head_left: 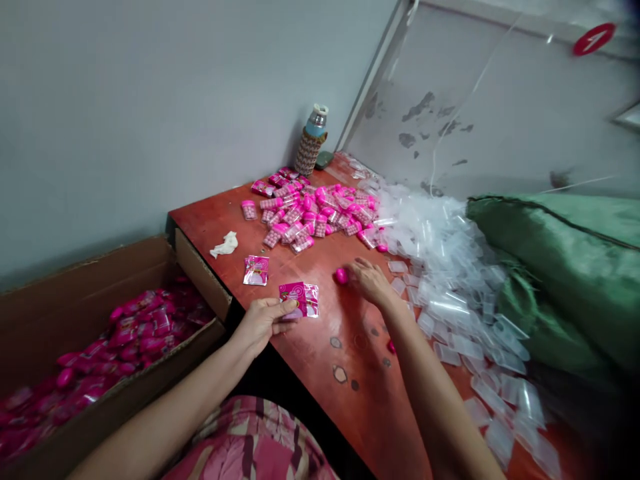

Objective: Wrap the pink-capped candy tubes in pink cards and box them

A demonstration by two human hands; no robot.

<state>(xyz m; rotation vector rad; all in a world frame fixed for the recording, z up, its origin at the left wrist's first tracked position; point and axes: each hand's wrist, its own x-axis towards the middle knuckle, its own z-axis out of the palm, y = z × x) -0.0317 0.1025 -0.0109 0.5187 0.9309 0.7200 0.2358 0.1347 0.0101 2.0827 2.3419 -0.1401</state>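
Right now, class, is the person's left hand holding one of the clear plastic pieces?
No, the left hand holds a pink printed packet, while the clear plastic pieces lie heaped farther right.

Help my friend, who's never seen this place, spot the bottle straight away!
Find the red table and look to its far end, beside the wall. Behind the heap of pink-lidded tubs stands the bottle. Unlike those small tubs, it's tall, with a blue-and-silver upper part poking out of a patterned sleeve.

far up-right of my left hand (260,325), a red sign (594,40) reads perhaps 1; the packets (293,297) i hold bear illegible print.
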